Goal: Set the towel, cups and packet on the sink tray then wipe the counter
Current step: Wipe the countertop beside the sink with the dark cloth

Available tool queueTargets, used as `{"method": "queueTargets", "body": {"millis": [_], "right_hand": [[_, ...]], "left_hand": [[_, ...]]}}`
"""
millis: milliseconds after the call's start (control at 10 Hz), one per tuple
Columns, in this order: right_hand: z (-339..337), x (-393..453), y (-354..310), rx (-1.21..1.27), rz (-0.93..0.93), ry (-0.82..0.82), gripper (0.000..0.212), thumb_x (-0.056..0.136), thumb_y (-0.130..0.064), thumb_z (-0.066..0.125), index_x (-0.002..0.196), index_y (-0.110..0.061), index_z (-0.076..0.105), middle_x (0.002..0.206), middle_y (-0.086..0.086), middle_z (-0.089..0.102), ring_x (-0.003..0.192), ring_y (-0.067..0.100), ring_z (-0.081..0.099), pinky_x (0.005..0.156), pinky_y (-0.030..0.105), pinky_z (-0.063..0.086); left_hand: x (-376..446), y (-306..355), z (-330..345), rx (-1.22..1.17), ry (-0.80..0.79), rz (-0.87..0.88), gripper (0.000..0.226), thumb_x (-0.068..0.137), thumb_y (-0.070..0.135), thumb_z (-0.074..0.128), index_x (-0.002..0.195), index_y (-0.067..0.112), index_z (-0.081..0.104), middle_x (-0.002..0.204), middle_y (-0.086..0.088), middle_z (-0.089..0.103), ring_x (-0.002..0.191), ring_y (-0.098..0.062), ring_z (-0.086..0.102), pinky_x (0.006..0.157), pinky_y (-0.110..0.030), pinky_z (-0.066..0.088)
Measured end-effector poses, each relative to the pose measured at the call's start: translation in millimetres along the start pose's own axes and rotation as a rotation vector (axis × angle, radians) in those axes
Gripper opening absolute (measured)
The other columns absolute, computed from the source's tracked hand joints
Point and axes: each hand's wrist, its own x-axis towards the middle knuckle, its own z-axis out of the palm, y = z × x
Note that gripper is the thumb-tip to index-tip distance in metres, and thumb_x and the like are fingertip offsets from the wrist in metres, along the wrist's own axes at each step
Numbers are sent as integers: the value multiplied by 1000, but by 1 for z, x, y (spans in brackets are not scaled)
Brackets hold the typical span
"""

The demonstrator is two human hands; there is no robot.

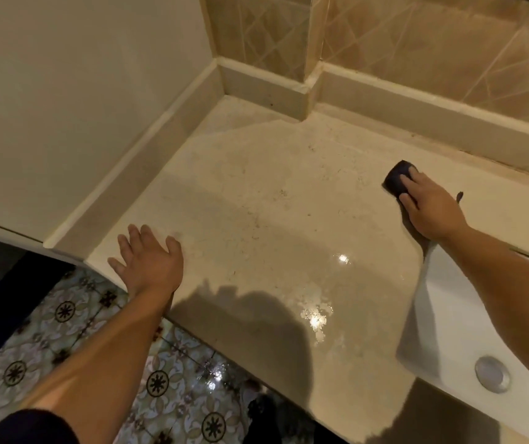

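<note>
Nearest you, the patterned floor tiles (64, 312) show below the counter's front edge, w/ your left forearm crossing over them. Your left hand (149, 261) lies flat on the counter (256, 203) right at its front-left corner, fingers spread, holding nothing — the heel of the palm sits about on the front edge. To the right, the white sink basin (442, 318) cuts into the counter; its drain (492, 374) is visible low in the bowl, and your right forearm passes over the basin rim. Between the two hands the stone is bare and glossy, w/ wet-looking glare spots near the front — open room from the front edge back to the splash ledge. Farther in, your right hand (429, 203) presses palm-down on a dark cloth (397, 176), fingers laid over it, pinning it to the counter just beside the basin's back-left corner. Beyond that, the raised ledge (417, 100) runs along the tiled wall and steps around a corner post; the left side is closed off by a plain wall w/ its own ledge.
</note>
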Motion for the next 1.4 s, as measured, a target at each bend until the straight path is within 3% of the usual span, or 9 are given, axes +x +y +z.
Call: {"method": "queueTargets", "body": {"millis": [200, 600, 700, 800, 900, 1000, 1100, 1200, 1400], "right_hand": [[23, -136, -90, 56, -276, 11, 35, 91, -7, 59, 126, 0, 58, 138, 20, 52, 112, 41, 55, 92, 48, 46], [91, -295, -225, 179, -481, -154, 49, 92, -15, 48, 140, -16, 44, 143, 7, 43, 127, 30, 45, 97, 35, 39], [96, -303, -240, 371, -471, -61, 52, 95, -19, 56, 145, -17, 42, 149, 6, 44, 138, 23, 38, 111, 34, 30], [106, -307, -266, 507, -453, -77, 41, 86, -10, 69, 127, -10, 63, 135, 6, 58, 123, 22, 56, 98, 37, 48], [89, -299, -289, 892, -186, -338, 38, 92, -7, 58, 126, -24, 65, 130, -12, 60, 116, 4, 56, 98, 25, 46], [61, -276, -286, 1362, 247, -448, 38, 95, -5, 55, 109, -36, 73, 104, 3, 73, 93, 12, 65, 81, 24, 50], [30, -230, -262, 1856, 585, -495, 30, 88, -20, 62, 114, -7, 65, 96, 21, 66, 78, 32, 64, 66, 38, 54], [-4, -155, -217, 1929, 584, -353, 37, 93, -24, 50, 123, -3, 55, 88, 17, 69, 65, 27, 63, 56, 32, 51], [-49, 11, -129, 1137, 456, 346, 24, 93, -28, 42, 94, -24, 65, 91, 6, 68, 83, 27, 64, 81, 52, 53]], "left_hand": [[-1, 2, -3, -17, -10, 16, 73, 93, 51, 19, 154, 10, 19, 165, -9, 11, 150, -29, 2, 116, -61, 1], [-3, 1, -4, -10, -45, 32, 72, 95, 49, 20, 155, 9, 16, 165, -9, 8, 150, -29, 1, 117, -61, -1], [-1, -1, -4, 0, -48, 36, 72, 95, 50, 18, 155, 9, 14, 165, -9, 6, 151, -28, 0, 117, -61, -1], [-1, -1, -4, 5, -54, 38, 72, 95, 50, 18, 155, 10, 14, 165, -8, 6, 151, -28, 0, 117, -60, -1], [-2, -1, -4, -1, -51, 41, 71, 96, 49, 19, 155, 10, 15, 165, -9, 7, 151, -28, 1, 117, -60, 0], [-2, -1, -4, 4, -47, 45, 71, 97, 49, 20, 155, 10, 16, 165, -9, 8, 150, -28, 1, 116, -60, 0], [-2, -1, -4, -3, -51, 41, 71, 96, 49, 20, 155, 10, 16, 165, -9, 8, 150, -28, 1, 116, -60, 0], [-2, -1, -4, -1, -47, 34, 71, 96, 49, 21, 155, 10, 16, 165, -8, 8, 151, -28, 1, 117, -60, 0], [-2, 2, -5, -2, -30, 20, 68, 96, 46, 24, 154, 11, 20, 165, -8, 11, 150, -28, 4, 117, -60, 3]]}}
